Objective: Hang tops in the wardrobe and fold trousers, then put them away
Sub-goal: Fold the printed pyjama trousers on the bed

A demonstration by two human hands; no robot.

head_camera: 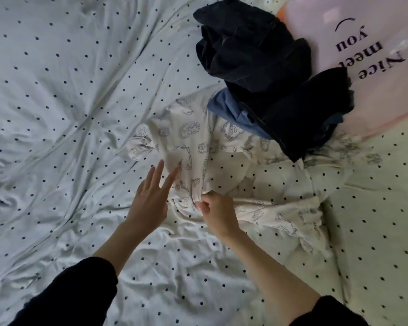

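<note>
One grip (213,205) pinching the printed garment (191,147), the other (149,203) splayed.

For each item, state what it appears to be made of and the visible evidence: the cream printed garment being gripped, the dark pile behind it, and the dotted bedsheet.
Cream printed garment: probably soft cotton knit, matte; it bunches into small folds where the right hand grips it.
Dark pile: seemingly denim, heavy; thick folds, stitched seam.
Dotted bedsheet: thin woven fabric, perhaps cotton, faint sheen; long fine creases.
</note>
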